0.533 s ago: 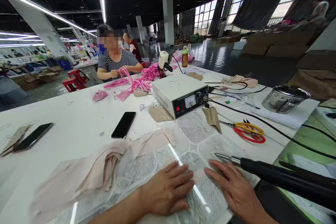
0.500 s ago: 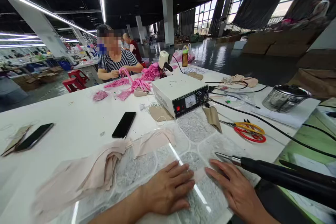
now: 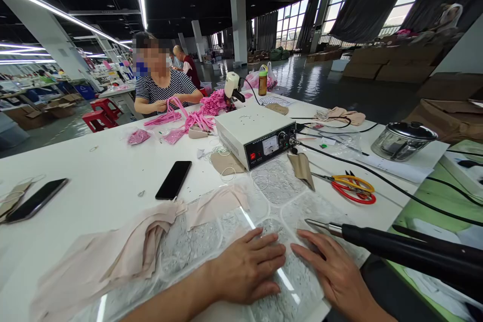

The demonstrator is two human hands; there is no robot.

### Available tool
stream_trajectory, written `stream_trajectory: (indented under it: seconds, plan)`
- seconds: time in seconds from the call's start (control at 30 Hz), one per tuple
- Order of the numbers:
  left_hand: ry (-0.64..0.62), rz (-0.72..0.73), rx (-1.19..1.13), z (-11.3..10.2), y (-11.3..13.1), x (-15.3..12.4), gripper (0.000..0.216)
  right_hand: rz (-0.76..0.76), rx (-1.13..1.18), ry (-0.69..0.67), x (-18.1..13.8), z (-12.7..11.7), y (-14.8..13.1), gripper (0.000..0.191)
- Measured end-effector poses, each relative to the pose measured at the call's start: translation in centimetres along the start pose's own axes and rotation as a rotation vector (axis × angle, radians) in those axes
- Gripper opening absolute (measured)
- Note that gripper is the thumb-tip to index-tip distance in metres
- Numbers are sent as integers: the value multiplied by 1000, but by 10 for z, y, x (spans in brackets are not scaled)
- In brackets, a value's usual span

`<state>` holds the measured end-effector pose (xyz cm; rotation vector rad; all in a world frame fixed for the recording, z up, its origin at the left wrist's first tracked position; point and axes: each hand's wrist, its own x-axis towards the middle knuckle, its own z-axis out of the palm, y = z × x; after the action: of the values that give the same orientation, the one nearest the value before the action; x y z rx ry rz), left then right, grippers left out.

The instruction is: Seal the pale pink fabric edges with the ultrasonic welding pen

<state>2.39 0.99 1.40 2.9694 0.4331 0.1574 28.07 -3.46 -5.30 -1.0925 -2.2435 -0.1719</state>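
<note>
My left hand lies flat, palm down, on a clear plastic sheet over a grey stone-patterned surface. My right hand is close by on its right, fingers stretched out over the same sheet. Just beyond the right hand, a pen-like tool with a thick black handle and pointed metal tip reaches in from the right edge; whether the hand touches it I cannot tell. A stack of thin pale pink fabric rests left of my left hand. Another flat pink piece is just beyond it.
A white control box with a meter stands mid-table. Yellow-and-red-handled scissors, a black phone, a second phone and a glass pot lie around. A black cable crosses the right side. Opposite, a person handles pink strips.
My left hand has slid slightly to the right over the sheet, nearer my right hand. The pale patch between the hands is now mostly covered. The camera view has shifted slightly.
</note>
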Motion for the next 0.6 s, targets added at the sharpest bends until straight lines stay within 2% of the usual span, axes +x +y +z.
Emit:
stream_trajectory:
  seconds: [0.23,0.47,0.6]
  plan:
    - [-2,18,46,3,1,-5,48,8,29,27,3,0,-1,46]
    - [26,29,47,2,1,-4,46,71,137,167,0,-1,-4,37]
    - [73,23,46,9,0,-7,46,79,150,203,2,-2,-3,35]
